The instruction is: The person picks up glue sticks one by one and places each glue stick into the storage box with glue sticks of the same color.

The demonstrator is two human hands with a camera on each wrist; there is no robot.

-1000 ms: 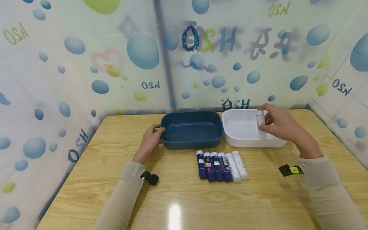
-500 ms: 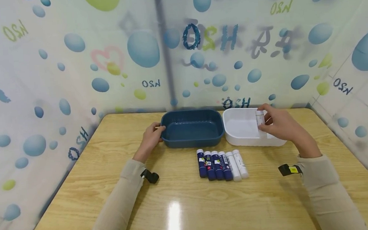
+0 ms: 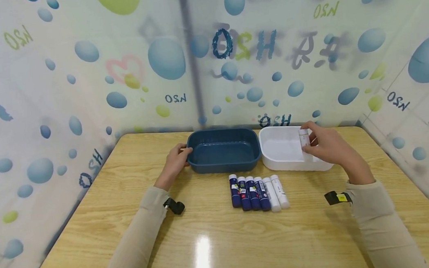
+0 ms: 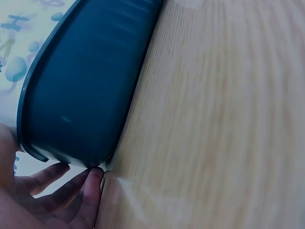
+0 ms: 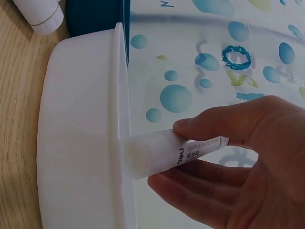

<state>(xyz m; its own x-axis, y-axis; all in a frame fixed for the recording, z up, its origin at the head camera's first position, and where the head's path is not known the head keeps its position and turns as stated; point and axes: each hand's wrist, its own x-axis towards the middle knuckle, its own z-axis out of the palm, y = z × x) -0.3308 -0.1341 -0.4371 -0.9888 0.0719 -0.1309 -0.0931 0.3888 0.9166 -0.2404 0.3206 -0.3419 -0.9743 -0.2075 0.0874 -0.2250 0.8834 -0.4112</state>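
Note:
My right hand [image 3: 327,141] pinches a white glue stick [image 3: 304,138] between thumb and fingers, over the right part of the white plastic box [image 3: 288,163]. In the right wrist view the glue stick [image 5: 159,150] slants across the box's rim, its lower end at the rim. My left hand [image 3: 175,163] holds the left end of the dark blue box [image 3: 224,167]; in the left wrist view its fingertips [image 4: 95,172] press the outer end wall. In front of the boxes lie several blue glue sticks [image 3: 253,193] and two white glue sticks [image 3: 272,194] in a row.
The two boxes stand side by side at the back of the wooden table [image 3: 151,244], near a patterned curtain [image 3: 169,112]. Each wrist wears a black strap camera [image 3: 174,206]. No glue stick shows inside the blue box.
Only a slight shift of the head view shows. Both hands, the boxes and the glue sticks stay where they were.

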